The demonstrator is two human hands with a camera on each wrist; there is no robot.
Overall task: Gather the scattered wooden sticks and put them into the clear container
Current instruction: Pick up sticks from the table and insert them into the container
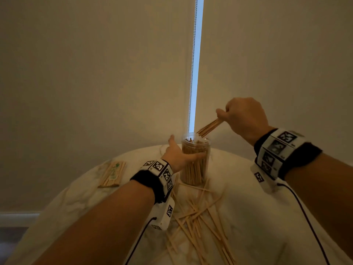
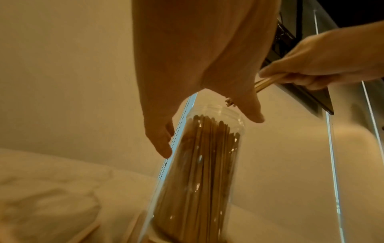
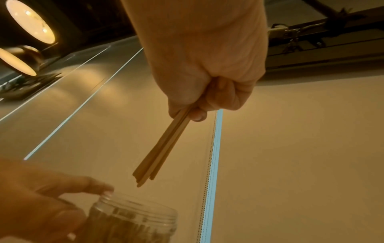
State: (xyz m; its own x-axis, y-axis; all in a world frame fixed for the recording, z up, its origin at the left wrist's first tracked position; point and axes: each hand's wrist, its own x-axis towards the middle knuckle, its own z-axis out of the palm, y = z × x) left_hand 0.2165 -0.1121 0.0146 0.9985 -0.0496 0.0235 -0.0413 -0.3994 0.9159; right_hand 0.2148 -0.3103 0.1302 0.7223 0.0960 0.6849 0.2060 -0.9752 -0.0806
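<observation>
Sticks poised over the clear container
Right hand grips a stick bundle above it; left hand curls round its side.

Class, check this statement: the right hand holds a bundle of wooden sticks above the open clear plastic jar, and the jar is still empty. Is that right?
One detail is wrong: the clear plastic jar is not empty, it is already nearly full of upright sticks, as the left wrist view shows. The rest stands: the right hand holds a bundle of wooden sticks above its open mouth.
</observation>
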